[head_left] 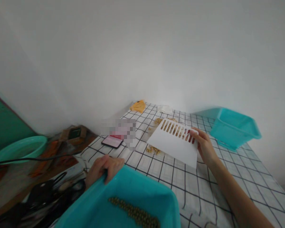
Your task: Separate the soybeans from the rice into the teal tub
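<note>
My left hand point(105, 167) is closed over the far left rim of a teal plastic bin point(142, 180). A band of small greenish-brown round pieces point(135, 212), like beads or beans, lies on the bin's floor. With my right hand point(204, 144) I grip the slotted end of a flat white board point(174, 145), held tilted above the table. Small tan pieces point(154, 150) are scattered under and beside the board, and some show through its slots.
A checked cloth point(247, 177) covers the table. At its right stands a second teal bin point(235, 126). A phone point(112, 141), a yellow cloth-like item point(138, 106) and a white one point(165, 109) lie farther back. A green basin point(21, 148) sits low at left.
</note>
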`<state>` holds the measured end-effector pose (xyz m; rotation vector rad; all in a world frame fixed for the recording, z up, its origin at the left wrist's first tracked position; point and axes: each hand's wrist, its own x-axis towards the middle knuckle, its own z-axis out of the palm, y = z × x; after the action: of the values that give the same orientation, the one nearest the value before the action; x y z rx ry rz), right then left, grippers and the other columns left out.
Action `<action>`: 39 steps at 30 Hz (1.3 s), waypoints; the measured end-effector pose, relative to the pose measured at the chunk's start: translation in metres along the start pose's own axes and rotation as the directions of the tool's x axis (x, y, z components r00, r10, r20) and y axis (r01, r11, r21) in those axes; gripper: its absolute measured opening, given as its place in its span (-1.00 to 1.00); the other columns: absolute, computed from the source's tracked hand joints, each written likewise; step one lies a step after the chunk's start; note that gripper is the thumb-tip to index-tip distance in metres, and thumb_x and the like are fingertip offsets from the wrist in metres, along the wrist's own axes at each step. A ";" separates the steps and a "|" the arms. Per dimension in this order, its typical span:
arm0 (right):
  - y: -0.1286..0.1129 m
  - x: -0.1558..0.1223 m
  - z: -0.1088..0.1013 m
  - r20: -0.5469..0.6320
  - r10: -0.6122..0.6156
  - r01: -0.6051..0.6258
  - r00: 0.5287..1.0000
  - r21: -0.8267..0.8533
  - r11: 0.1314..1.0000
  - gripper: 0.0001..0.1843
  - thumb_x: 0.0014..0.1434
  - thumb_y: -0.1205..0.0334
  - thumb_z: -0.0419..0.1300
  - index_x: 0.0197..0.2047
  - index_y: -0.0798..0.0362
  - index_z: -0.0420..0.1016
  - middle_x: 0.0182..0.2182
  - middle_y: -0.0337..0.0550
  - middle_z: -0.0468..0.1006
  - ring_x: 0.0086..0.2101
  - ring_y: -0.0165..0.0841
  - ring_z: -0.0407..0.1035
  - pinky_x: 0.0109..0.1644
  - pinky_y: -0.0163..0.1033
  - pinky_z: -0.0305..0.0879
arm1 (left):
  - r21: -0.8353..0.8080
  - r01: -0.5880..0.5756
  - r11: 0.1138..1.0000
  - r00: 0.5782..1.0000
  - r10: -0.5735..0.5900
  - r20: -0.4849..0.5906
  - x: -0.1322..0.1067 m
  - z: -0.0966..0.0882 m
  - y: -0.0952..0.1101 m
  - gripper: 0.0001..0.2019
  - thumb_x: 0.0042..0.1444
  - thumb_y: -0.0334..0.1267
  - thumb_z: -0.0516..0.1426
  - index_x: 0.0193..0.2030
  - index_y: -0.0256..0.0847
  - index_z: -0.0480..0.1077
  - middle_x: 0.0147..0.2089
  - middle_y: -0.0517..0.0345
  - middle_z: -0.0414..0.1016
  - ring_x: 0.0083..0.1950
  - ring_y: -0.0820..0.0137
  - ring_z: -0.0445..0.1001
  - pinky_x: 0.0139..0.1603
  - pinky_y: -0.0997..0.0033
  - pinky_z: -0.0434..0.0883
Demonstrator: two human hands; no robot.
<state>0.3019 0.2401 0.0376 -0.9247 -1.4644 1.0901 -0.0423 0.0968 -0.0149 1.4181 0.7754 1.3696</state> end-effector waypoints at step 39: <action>0.000 -0.006 0.003 0.342 0.022 -0.010 0.940 -0.037 0.999 -0.63 0.26 -0.06 0.26 -0.42 0.04 0.49 -0.51 -0.25 0.42 -0.46 -0.40 0.28 -0.38 -0.29 0.17 | -0.015 -0.417 0.909 0.904 0.417 0.097 0.005 0.026 0.005 -0.42 0.44 -0.14 -0.16 -0.65 -0.19 0.22 -0.71 0.25 0.21 -0.68 0.46 0.15 -0.51 0.30 0.20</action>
<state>0.3003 0.2345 0.0356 -0.7985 -1.7657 1.2886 -0.0170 0.0941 -0.0055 1.7104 0.4218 1.6026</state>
